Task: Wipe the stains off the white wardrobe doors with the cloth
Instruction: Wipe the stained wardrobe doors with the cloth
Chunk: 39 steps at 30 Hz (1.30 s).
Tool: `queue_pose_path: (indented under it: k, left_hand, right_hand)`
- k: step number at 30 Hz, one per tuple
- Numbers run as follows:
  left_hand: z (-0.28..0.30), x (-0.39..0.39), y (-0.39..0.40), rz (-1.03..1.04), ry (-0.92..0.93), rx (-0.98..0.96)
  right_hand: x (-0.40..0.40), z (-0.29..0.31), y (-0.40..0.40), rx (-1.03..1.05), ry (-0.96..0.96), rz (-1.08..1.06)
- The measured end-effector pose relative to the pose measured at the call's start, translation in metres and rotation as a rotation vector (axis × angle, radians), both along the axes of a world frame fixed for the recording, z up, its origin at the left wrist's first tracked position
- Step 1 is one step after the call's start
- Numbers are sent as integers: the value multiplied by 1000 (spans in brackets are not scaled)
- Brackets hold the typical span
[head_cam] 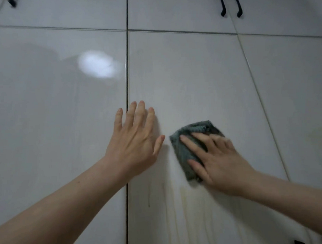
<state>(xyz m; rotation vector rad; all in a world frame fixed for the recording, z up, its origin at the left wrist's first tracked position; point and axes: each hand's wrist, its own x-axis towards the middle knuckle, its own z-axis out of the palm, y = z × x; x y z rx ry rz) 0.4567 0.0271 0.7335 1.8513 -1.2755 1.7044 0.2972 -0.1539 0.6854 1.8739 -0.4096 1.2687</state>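
From the head view, looking slightly up the front of the wardrobe, the person stands close to two tall glossy white wardrobe doors [182,80] split by a dark vertical gap. The left hand [137,139] lies flat with fingers straight and spread, palm braced across that gap and holding nothing. The right hand [215,158] presses a folded grey-green cloth [183,148] flat against the right-hand door, its fingers stretched over the cloth rather than curled round it, so the cloth is pinned to the panel, just beside the left thumb but not touching it. Below the cloth, pale yellowish drip stains [186,213] run down the door in thin streaks, with one darker thin run [148,196] nearer the gap; these look not yet wiped. Black handles [229,4] sit on the upper cabinets, and a bright light reflection [98,63] glares on the left door. The cloth looks soft, light and limp, the kind that bunches or slides out from under the fingers on so slick a surface, so I would judge it is best held as a thick folded pad under the whole palm, with steady pressure and the edges tucked in. The doors seem stiff and smooth, likely to swing or flex a little under pushing, which the braced left hand should steady.
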Motion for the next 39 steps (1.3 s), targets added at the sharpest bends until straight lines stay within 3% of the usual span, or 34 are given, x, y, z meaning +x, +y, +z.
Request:
queue_pose_path:
  k: [1, 5, 7, 12, 14, 17, 22, 26, 31, 35, 39]
  left_hand:
    - [1, -4, -2, 11, -9, 16]
    - [2, -20, -12, 6, 9, 47]
    - [1, -28, -18, -5, 22, 61]
    - [1, -46, -38, 2, 49, 113]
    - [2, -53, -47, 12, 61, 115]
    - [4, -62, -55, 10, 84, 109]
    - [4, -73, -60, 23, 99, 51]
    - [5, -90, -67, 29, 71, 34]
    - [4, -117, -85, -9, 46, 83]
    - [7, -135, -100, -37, 31, 100]
    - [6, -148, -114, -58, 40, 93]
  right_hand:
    - [-11, 22, -9, 17, -48, -18]
    - [-49, 93, -39, 459, -377, -8]
    - [-41, 83, -37, 437, -436, -17]
    - [-16, -20, -19, 201, -284, 3]
    - [-29, -32, -23, 154, -178, 33]
    - [-47, -2, -47, 119, -58, -29]
    - [-91, 88, -81, 429, -361, -18]
    - [-80, 50, -78, 367, -394, -3]
    - [-100, -18, -91, 194, -274, -11]
    - [-136, 8, -123, 173, -57, -55]
    - [-165, 66, -152, 373, -291, -10]
